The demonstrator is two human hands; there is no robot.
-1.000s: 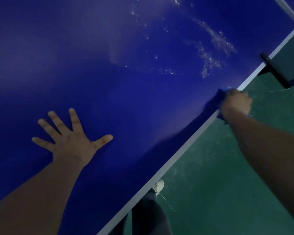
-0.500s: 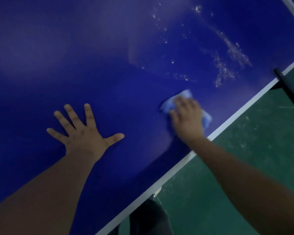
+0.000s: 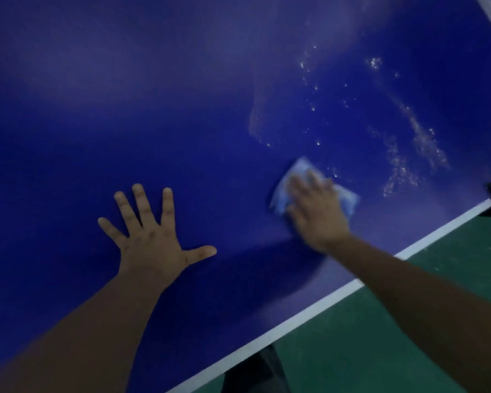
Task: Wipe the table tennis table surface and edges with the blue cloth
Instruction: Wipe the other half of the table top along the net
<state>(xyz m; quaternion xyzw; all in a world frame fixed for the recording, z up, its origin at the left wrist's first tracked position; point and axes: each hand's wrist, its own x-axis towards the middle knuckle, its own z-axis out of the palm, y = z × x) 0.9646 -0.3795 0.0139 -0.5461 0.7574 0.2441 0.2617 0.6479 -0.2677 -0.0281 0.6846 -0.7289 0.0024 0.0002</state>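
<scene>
Pressing blue cloth flat — right hand on table.

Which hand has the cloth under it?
The right hand. It presses the blue cloth flat on the table. The left hand lies spread on bare table, touching no cloth.

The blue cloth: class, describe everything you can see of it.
The blue cloth is pale blue, soft-looking and crumpled, lying flat on the dark blue table near its white edge line. The right hand presses on it with fingers extended, covering its middle; corners show on either side. White specks lie beyond it.
</scene>
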